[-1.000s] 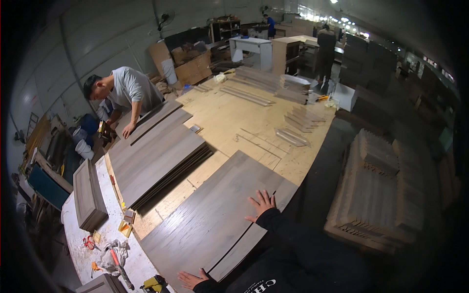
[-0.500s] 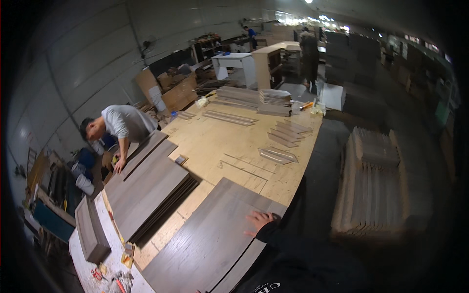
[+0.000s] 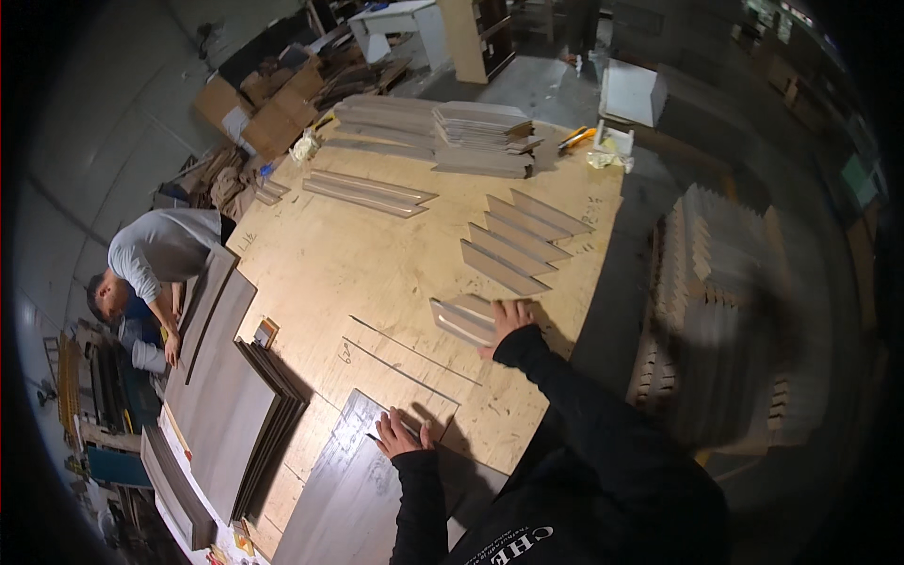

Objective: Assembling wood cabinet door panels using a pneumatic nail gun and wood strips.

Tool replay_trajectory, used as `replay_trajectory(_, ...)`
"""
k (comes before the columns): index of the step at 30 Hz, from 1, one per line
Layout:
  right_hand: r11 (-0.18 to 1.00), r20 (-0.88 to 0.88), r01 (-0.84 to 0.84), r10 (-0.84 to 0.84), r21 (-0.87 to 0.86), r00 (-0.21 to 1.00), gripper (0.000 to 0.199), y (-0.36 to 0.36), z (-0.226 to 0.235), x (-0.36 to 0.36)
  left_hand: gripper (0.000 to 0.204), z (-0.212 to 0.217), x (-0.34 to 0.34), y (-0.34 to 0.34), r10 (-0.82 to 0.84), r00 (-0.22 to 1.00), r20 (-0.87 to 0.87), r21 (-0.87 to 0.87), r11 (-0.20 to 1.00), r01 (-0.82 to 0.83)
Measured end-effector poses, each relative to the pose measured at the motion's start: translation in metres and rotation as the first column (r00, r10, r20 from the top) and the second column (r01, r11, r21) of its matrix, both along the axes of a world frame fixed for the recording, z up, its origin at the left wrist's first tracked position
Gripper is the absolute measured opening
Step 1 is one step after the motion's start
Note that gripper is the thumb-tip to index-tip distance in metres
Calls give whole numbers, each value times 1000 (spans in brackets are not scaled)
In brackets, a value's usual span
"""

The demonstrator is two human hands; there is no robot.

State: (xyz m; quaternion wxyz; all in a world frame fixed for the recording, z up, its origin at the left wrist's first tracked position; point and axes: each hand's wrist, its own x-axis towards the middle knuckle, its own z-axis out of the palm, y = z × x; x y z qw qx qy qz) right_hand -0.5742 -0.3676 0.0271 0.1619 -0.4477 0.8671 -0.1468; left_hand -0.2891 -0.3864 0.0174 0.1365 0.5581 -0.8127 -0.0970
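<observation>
My right hand [image 3: 511, 325] is closed around the right end of a pair of short grey-brown wood trim strips [image 3: 460, 318] with slanted ends, on the plywood worktop [image 3: 311, 254]. My left hand [image 3: 400, 435] rests by the far end of a grey-brown wood panel [image 3: 330, 499], fingers bent. A thin dark stick, perhaps a pencil, pokes out from between them; its other end is hidden. Just beyond my right hand lie several more slant-cut strips [image 3: 508, 254], spread in a row. Pencil lines mark the worktop between my hands.
On the left, a person in a grey top [image 3: 165, 250] leans over a stack of panels [image 3: 226, 405]. Long strips [image 3: 367, 192] and a pile of trim [image 3: 480, 132] lie at the far end, near an orange-handled tool [image 3: 575, 139]. Stacked boards [image 3: 716, 320] stand right of the table.
My right hand has gone from the panel's edge to the trim strips and closed on them. My left hand has come fully into view over the panel. The view has tilted down and moved nearer.
</observation>
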Motion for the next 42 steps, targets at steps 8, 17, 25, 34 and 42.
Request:
replay_trajectory(8, 958, 123, -288, 283, 17, 951, 100, -102, 38, -34, 69, 5, -20, -9, 165, 977, -132, 9, 986, -165)
replay_trajectory(17, 994, -92, -64, 56, -91, 994, 98, -345, -12, -111, 89, -8, -23, -11, 192, 981, -39, 86, 978, -188)
replay_trajectory(25, 990, -68, 36, -45, -135, 997, 88, -334, -17, -35, 85, -4, -26, -13, 221, 975, -22, 63, 974, -220)
replay_trajectory(34, 992, 5, -84, 85, -95, 996, 90, -170, -8, 16, 80, -7, -21, -13, 247, 964, -96, 72, 968, -240)
replay_trajectory(42, 988, -138, -141, 132, -57, 982, 93, 16, -4, -2, 66, -14, -16, 0, 202, 779, -593, 89, 979, -185)
